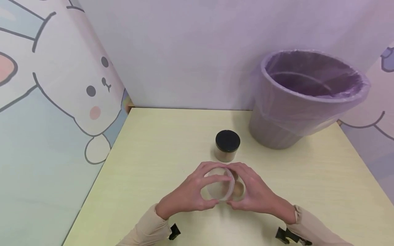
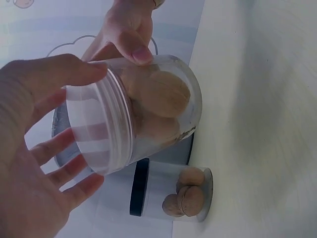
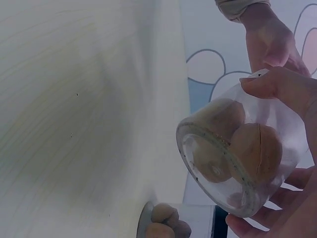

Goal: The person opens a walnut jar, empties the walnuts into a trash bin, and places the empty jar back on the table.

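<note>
Left hand [image 1: 192, 192] and right hand [image 1: 258, 194] are gripping opposite ends of a tilted clear jar [image 1: 223, 188], low and just right of centre, brown nuts [image 2: 168, 94] showing inside. Just above them I'm seeing a black-lidded jar [image 1: 227, 145] standing upright on the pale table [image 1: 160, 147], while a lined bin [image 1: 283, 109] is looming at upper right.

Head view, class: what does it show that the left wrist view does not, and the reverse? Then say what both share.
Only the head view shows the inside of the bin and the flat top of the black lid. Only the left wrist view clearly shows nuts inside the black-lidded jar. Both show the left hand and right hand holding a clear jar of nuts, with the black-lidded jar and pale table.
</note>
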Available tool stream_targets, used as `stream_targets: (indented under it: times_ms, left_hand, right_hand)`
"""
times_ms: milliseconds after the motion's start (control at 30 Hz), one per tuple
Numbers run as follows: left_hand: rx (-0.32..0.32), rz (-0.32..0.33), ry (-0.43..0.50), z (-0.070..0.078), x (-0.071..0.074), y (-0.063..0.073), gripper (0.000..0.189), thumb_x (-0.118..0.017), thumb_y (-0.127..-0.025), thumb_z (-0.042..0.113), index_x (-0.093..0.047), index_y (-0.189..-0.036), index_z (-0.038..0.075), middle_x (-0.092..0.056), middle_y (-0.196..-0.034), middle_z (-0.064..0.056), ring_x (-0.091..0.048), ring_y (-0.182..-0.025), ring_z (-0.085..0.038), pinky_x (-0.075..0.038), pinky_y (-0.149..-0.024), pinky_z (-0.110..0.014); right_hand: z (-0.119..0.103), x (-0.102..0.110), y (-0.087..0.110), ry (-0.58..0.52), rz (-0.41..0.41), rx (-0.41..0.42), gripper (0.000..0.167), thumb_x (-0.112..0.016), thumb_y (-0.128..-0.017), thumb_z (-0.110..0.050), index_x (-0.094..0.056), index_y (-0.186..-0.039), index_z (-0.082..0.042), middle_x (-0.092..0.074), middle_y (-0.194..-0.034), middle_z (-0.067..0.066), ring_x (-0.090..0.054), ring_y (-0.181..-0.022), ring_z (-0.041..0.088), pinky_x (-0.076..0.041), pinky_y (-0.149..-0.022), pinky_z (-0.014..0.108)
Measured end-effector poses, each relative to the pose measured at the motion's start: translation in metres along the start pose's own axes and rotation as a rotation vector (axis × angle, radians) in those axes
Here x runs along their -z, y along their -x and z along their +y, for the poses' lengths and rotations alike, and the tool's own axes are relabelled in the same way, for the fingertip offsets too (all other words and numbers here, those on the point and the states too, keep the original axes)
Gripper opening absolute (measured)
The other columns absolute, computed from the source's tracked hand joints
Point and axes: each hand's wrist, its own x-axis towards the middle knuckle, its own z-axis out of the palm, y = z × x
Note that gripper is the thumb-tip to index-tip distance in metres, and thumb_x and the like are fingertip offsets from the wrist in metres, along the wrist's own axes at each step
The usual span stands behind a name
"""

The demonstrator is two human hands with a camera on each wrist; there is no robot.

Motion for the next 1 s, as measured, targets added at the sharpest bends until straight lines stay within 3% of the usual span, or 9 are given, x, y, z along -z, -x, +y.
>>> stream_targets:
  times_ms: [200, 400, 633, 767, 1000]
  left_hand:
    - [0.119, 0.065, -0.002, 0.000, -0.005, 0.001, 0.069, -0.083, -0.070, 0.036, -0.055, -0.132, 0.029, -0.044, -0.136, 0.004, -0.040, -0.119, -0.014, -0.046, -0.083, -0.026]
    - [0.132, 0.149, -0.064, 0.000, -0.010, -0.001, 0.071, -0.082, -0.067, 0.048, -0.057, -0.130, 0.026, -0.048, -0.125, 0.007, -0.044, -0.105, -0.008, -0.045, -0.078, -0.021]
    - [0.161, 0.093, -0.021, 0.001, -0.008, 0.002, 0.073, -0.079, -0.072, 0.047, -0.050, -0.136, 0.030, -0.041, -0.136, 0.005, -0.041, -0.120, -0.011, -0.047, -0.083, -0.029]
    - [0.113, 0.056, 0.019, 0.002, -0.002, 0.002, 0.070, -0.079, -0.074, 0.037, -0.049, -0.137, 0.027, -0.038, -0.140, 0.002, -0.038, -0.124, -0.014, -0.045, -0.088, -0.031]
    - [-0.039, 0.006, 0.012, 0.002, 0.004, -0.001, 0.065, -0.078, -0.073, 0.021, -0.053, -0.133, 0.020, -0.035, -0.144, -0.004, -0.031, -0.131, -0.019, -0.039, -0.100, -0.039]
  right_hand:
    - [-0.001, 0.000, 0.002, 0.034, 0.021, 0.027, 0.093, -0.089, -0.050, -0.029, -0.049, -0.131, -0.011, -0.052, -0.124, -0.004, -0.050, -0.106, 0.011, -0.045, -0.084, 0.034]
    - [-0.001, 0.002, 0.003, 0.051, 0.026, 0.034, 0.092, -0.088, -0.049, -0.027, -0.049, -0.131, -0.011, -0.052, -0.124, -0.003, -0.050, -0.105, 0.012, -0.046, -0.085, 0.033]
    - [0.001, 0.003, 0.004, 0.041, 0.042, 0.051, 0.092, -0.089, -0.051, -0.030, -0.048, -0.132, -0.012, -0.052, -0.123, -0.004, -0.051, -0.103, 0.011, -0.046, -0.083, 0.035]
    - [0.001, 0.004, 0.003, 0.026, 0.035, 0.035, 0.092, -0.089, -0.052, -0.029, -0.048, -0.133, -0.013, -0.052, -0.124, -0.005, -0.051, -0.105, 0.011, -0.046, -0.083, 0.035]
    - [0.001, 0.005, 0.003, 0.004, 0.004, 0.005, 0.092, -0.088, -0.052, -0.028, -0.046, -0.134, -0.015, -0.052, -0.123, -0.006, -0.050, -0.105, 0.010, -0.046, -0.084, 0.035]
